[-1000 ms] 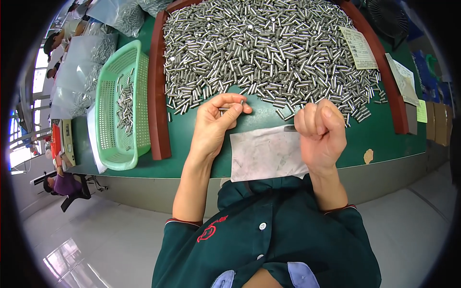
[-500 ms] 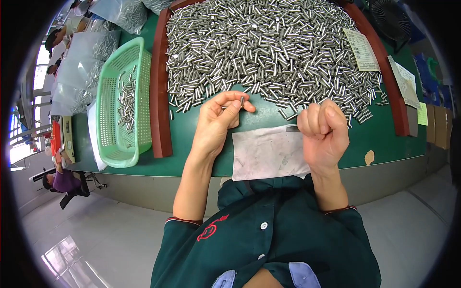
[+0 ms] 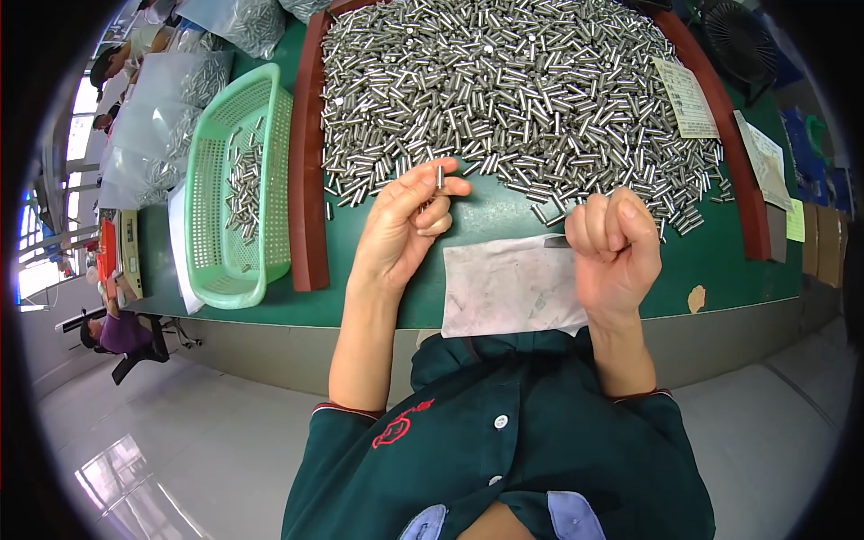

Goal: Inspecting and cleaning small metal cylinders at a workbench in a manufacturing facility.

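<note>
A short, shiny metal pin (image 3: 440, 177) stands roughly upright between the thumb and fingers of my left hand (image 3: 400, 220), its other fingers curled in. My right hand (image 3: 616, 252) is closed in a fist over the right edge of a stained whitish cloth (image 3: 513, 286); what it holds, if anything, is hidden. A small dark flat piece (image 3: 556, 241) shows beside that fist at the cloth's upper edge; I cannot tell whether the hand grips it. Beyond both hands spreads a large heap of similar metal pins (image 3: 504, 99) on the green tabletop.
Dark red rails (image 3: 310, 180) bound the heap at its sides. Left of them stands a light green perforated basket (image 3: 202, 247) with some pins inside. Clear bags (image 3: 157, 135) of parts lie farther left. Paper sheets (image 3: 684, 99) and a black fan (image 3: 738, 40) are at the right.
My left thumb has shifted along the fingers, and the pin now shows more of its length, a little farther left. My right fist stays closed. The whole view has moved slightly.
</note>
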### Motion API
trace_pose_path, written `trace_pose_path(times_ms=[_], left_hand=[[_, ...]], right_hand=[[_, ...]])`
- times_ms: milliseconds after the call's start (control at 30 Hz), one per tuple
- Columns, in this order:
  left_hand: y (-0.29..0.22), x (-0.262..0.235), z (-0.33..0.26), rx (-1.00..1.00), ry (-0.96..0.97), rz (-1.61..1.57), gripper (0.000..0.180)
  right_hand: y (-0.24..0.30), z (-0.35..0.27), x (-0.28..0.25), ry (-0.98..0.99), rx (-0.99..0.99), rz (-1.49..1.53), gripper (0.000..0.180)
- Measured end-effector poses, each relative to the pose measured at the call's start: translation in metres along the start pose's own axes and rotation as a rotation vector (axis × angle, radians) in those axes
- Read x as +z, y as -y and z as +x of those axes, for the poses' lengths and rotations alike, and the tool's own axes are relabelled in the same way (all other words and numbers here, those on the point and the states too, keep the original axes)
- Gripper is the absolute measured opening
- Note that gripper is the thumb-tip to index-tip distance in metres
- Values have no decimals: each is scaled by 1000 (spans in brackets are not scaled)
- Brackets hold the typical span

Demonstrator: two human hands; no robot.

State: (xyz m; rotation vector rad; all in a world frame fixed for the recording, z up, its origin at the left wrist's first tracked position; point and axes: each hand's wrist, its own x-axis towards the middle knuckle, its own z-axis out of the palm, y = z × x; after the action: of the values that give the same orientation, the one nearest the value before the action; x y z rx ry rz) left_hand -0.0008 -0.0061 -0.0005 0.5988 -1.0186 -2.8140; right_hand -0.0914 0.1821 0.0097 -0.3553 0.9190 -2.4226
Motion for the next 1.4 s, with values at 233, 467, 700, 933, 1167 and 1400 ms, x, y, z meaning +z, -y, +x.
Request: trace_pose_path(times_ms=[233,467,700,933,1167,1400], left_hand=[[0,5,-1,19,-71,34,23],[2,14,10,318,-208,780,23],[12,26,21,570,-309,1720,19],[3,21,9,348,-263,890,13],[-1,3,8,126,18,125,17],[-2,-1,9,134,-20,121,12]], right_hand=[[0,0,-2,0,-8,10,31],[0,-1,-1,-15,-7,17,31],[0,-1,1,-14,-7,12,32],[1,-2,-1,-33,-5,14,31],[2,-2,0,-29,0,21,32],[2,-2,0,-39,4,17,32]])
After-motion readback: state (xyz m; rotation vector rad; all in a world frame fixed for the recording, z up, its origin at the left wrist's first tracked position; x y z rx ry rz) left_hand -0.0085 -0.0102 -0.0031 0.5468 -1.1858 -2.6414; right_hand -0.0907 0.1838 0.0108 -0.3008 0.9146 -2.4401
